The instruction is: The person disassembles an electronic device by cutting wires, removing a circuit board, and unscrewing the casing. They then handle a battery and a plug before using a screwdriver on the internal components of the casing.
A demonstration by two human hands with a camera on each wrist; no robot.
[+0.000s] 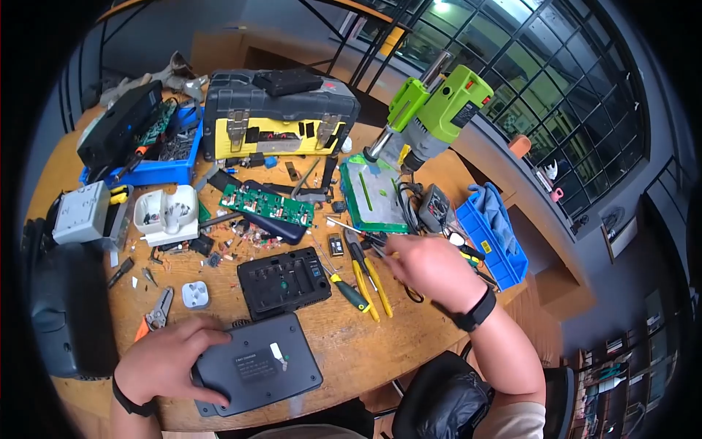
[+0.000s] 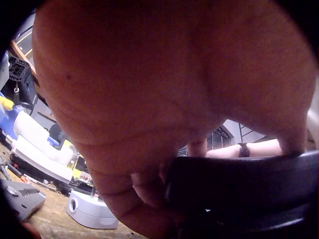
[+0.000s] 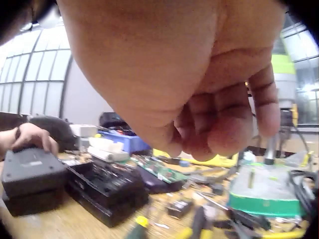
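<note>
My left hand [image 1: 172, 362] grips the left end of a flat dark charger housing [image 1: 289, 347]. Its thumb lies along the near side and its fingers reach the far edge. A printed label and a white sticker show on the housing's upper face. My right hand [image 1: 439, 267] hovers over the tools at the right, fingers loosely bent. In the right wrist view nothing shows between those fingers. Below them lie a screwdriver with a dark handle [image 3: 244, 218] and yellow-handled pliers [image 1: 363, 274]. A green-handled screwdriver [image 1: 349, 293] rests left of the pliers.
Beyond the housing sits an open black battery-slot casing [image 1: 285, 282]. A green circuit board [image 1: 267, 207] lies among scraps. Farther back stand a yellow-black toolbox [image 1: 281, 117] and a green drill press [image 1: 439, 110]. Blue bins [image 1: 512, 267] flank the table; orange-handled strippers [image 1: 157, 311] lie left.
</note>
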